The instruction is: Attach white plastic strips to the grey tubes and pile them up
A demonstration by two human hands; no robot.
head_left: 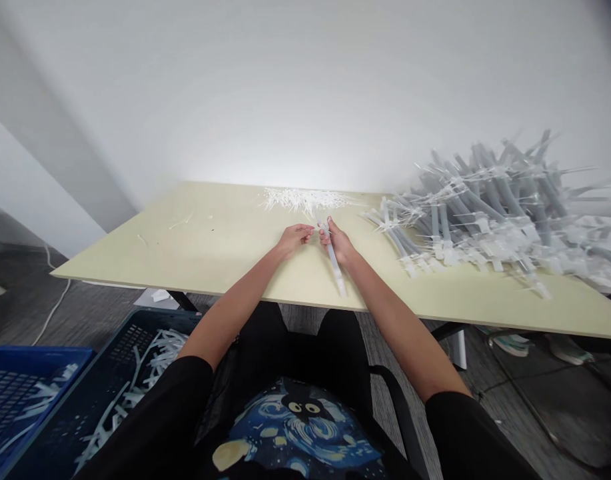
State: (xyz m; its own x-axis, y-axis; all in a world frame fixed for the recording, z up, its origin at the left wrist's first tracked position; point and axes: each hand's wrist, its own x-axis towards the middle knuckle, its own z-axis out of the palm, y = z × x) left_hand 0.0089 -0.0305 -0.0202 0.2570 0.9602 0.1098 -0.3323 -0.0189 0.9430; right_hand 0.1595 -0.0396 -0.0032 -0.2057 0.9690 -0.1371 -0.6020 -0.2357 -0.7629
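My right hand (339, 243) is wrapped round a grey flexible tube (331, 257) with a translucent fitting at its lower end. The tube slants over the table, its lower end towards me. Just left of its upper part, my left hand (296, 239) is closed in a pinch, fingertips close to the tube. Anything between those fingertips is too small to make out. Beyond both hands lies a loose pile of thin white strips (305, 199), which look like cable ties.
A large heap of similar grey tubes (500, 193) covers the right of the pale yellow table (225, 247). Below left stand a dark crate (115, 347) and a blue crate (35, 350), both holding pale tube-like pieces. A few scraps lie on the table's left. A wall stands behind.
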